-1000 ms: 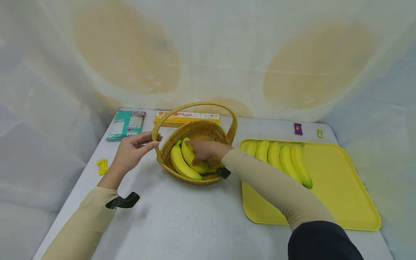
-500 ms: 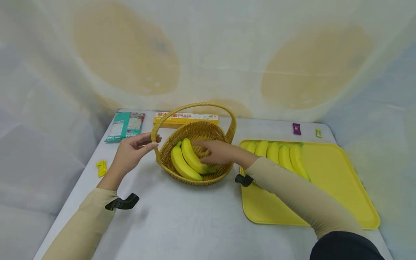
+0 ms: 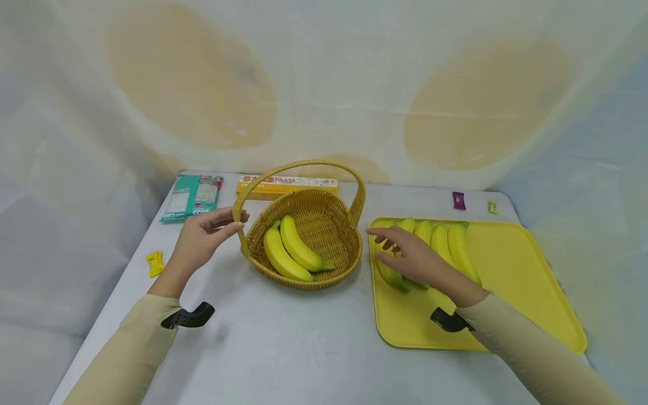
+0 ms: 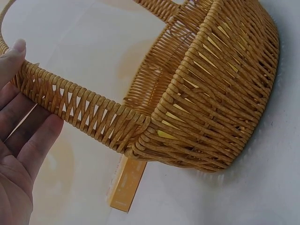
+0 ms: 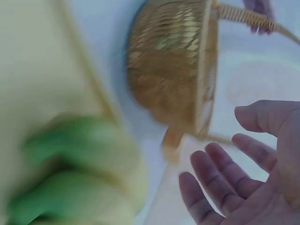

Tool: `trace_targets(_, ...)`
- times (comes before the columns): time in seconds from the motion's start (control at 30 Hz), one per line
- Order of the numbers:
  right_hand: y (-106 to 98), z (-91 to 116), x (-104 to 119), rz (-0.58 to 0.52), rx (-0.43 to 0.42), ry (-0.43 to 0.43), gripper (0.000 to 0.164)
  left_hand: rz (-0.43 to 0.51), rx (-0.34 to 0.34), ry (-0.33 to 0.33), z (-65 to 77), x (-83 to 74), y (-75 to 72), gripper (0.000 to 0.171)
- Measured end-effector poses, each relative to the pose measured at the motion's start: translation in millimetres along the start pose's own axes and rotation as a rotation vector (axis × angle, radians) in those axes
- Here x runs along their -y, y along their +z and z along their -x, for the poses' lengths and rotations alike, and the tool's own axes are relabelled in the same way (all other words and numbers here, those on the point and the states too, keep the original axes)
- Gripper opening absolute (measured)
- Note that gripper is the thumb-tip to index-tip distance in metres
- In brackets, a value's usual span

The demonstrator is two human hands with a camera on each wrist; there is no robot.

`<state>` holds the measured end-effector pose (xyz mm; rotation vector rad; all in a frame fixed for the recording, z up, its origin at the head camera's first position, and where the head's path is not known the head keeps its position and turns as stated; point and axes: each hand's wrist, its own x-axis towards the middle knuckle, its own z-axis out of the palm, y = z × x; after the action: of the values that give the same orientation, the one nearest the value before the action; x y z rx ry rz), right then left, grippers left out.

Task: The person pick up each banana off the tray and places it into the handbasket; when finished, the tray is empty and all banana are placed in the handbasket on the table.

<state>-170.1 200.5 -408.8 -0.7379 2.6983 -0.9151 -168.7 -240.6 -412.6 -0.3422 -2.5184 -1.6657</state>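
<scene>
My left hand (image 3: 202,239) pinches the left side of the wicker basket's arched handle (image 4: 79,103) between thumb and fingers. Two yellow bananas (image 3: 285,259) lie side by side in the left part of the basket (image 3: 329,229). Over the left end of the yellow tray (image 3: 521,275) hovers my right hand (image 3: 417,259), fingers loosely extended and holding nothing. Beneath and beside it, several bananas (image 3: 459,247) lie in a row, some partly covered by the hand. In the right wrist view, green banana tips (image 5: 75,140) show blurred, apart from the hand.
A pasta box (image 3: 288,188) lies behind the basket, and a teal packet (image 3: 192,197) at the back left. One yellow wrapped candy (image 3: 155,263) is near the left edge. Purple (image 3: 458,201) and yellow-green candies (image 3: 493,206) lie behind the tray.
My right hand has left the bananas in the basket and moved right, over the tray. The left hand stays on the handle, and the basket stands where it was.
</scene>
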Motion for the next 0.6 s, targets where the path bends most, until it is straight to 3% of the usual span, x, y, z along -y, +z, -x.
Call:
trace_targets(0.33,-18.1,54.6,-68.1,0.053,-0.182,0.151,0.044,0.012,-0.002,0.007,0.0,0.7,0.0,0.032)
trace_targets(0.5,-26.3,71.6,-102.9,0.106,-0.265,0.281,0.047,0.012,-0.003,0.003,0.3,0.9,-0.2,0.032)
trace_targets(0.6,-30.8,77.5,-118.8,0.101,-0.25,0.38,0.055,0.014,-0.002,0.001,0.5,0.7,-0.2,0.031)
